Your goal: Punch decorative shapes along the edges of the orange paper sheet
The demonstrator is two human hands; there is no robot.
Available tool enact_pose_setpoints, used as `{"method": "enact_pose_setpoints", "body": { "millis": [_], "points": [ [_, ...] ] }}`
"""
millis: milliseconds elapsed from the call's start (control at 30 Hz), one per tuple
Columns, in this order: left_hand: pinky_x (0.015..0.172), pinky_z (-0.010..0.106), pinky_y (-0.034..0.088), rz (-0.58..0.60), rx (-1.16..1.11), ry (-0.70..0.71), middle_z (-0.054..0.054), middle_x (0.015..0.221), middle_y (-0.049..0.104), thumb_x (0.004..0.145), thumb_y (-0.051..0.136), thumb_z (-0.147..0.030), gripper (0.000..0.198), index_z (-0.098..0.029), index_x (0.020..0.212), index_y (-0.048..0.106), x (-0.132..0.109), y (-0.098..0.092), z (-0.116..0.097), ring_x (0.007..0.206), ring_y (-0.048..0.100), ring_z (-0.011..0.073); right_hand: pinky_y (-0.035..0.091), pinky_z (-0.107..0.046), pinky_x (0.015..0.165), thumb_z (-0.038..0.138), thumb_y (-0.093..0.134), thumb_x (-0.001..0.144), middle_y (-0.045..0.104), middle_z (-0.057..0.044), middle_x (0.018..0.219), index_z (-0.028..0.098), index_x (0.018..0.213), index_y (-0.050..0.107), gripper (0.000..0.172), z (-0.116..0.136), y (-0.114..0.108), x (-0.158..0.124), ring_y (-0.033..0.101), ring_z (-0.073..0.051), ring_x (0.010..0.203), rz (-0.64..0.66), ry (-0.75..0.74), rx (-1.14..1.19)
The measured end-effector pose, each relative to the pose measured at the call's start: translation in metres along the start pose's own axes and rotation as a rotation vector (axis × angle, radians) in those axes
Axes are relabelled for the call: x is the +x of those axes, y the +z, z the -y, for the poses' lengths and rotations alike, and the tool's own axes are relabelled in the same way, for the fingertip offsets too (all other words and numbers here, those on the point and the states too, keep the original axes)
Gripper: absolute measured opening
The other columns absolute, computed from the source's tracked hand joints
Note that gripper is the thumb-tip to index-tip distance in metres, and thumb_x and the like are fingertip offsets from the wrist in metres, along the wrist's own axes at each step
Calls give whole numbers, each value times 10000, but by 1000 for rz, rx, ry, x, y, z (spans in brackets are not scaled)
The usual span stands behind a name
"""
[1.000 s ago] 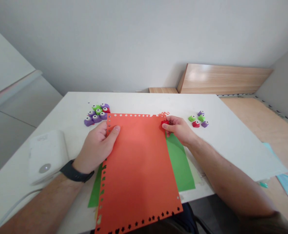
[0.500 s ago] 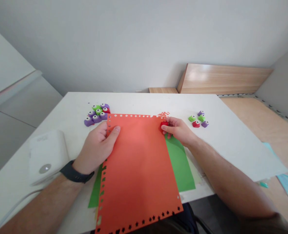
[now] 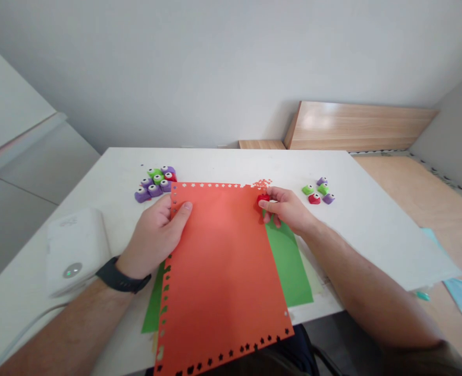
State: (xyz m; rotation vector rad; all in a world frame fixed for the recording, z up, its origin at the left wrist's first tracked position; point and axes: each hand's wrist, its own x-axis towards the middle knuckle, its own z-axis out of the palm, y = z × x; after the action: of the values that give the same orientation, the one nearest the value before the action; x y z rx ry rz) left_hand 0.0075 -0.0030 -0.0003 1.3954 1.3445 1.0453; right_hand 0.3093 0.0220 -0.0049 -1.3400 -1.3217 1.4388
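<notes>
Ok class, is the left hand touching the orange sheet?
Touching: head view shows the left hand pinching the orange sheet by its edge, thumb on top.

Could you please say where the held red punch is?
In the head view, the red craft punch is in the right hand, at the orange paper near its upper right corner.

A white box lies on the left of the table, a pale cable near it. Behind the table rises a grey wall; a wooden board stands beyond its far right corner. Right of the table, blue plastic lies on a wooden surface.
</notes>
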Motion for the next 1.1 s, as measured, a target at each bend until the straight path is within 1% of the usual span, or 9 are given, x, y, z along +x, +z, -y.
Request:
{"method": "enact_pose_setpoints", "body": {
  "millis": [133,267,400,500,633,700,867,1033,1100],
  "points": [
    [879,391,625,-6,-1,0,104,1315,758,952,707,-517,545,-222,1405,643,0,1,-2,1002,765,269,311,-181,307,371,774,800,608,43,574,189,927,618,271,1,0,0,553,-109,415,-14,-6,-21],
    [837,383,630,-6,8,3,96,1283,766,946,712,-474,517,-222,1392,647,-1,2,-3,984,763,275,264,-189,305,370,763,807,564,71,518,201,921,616,252,2,-1,0,456,-88,355,-44,-17,-36],
    [835,389,641,-12,20,12,84,1229,783,945,695,-470,478,-229,1356,663,-1,3,-3,966,767,285,215,-203,315,355,757,797,488,97,458,205,895,621,224,1,1,3,364,-77,324,-84,2,-40],
    [829,378,642,-11,38,17,77,1215,786,954,681,-461,440,-233,1331,669,-1,4,-5,975,765,283,185,-212,326,348,767,775,485,99,479,201,888,627,232,0,4,5,321,-65,331,-102,5,-20],
    [823,371,638,-28,64,13,71,1194,790,952,681,-449,415,-233,1307,679,-2,4,-8,972,763,278,186,-214,353,397,797,767,496,104,519,197,927,633,305,0,5,4,300,-52,354,-117,-38,-3],
    [822,377,638,-33,48,6,77,1201,788,943,688,-456,436,-232,1317,673,-2,4,-8,968,764,283,193,-216,358,437,804,783,490,103,518,195,930,636,329,1,3,3,310,-53,356,-94,-40,-23],
    [854,402,637,-17,10,-1,89,1240,780,924,711,-488,494,-242,1349,659,-2,4,-6,975,766,291,235,-210,336,487,803,810,584,57,593,205,973,625,371,-2,-5,1,478,-91,387,-19,0,-54],
    [867,374,618,-23,78,16,88,1273,775,945,702,-500,495,-220,1352,662,-1,2,-5,992,760,275,236,-209,308,426,814,797,661,18,801,200,1045,625,386,-4,-11,2,526,-80,419,-27,-31,69],
    [888,380,609,-24,101,24,86,1310,762,964,680,-504,494,-227,1372,655,-1,1,-4,1031,754,279,234,-206,307,405,815,798,660,14,831,196,1054,629,379,-3,-13,1,533,-77,429,-8,-37,94]
  ]
}}
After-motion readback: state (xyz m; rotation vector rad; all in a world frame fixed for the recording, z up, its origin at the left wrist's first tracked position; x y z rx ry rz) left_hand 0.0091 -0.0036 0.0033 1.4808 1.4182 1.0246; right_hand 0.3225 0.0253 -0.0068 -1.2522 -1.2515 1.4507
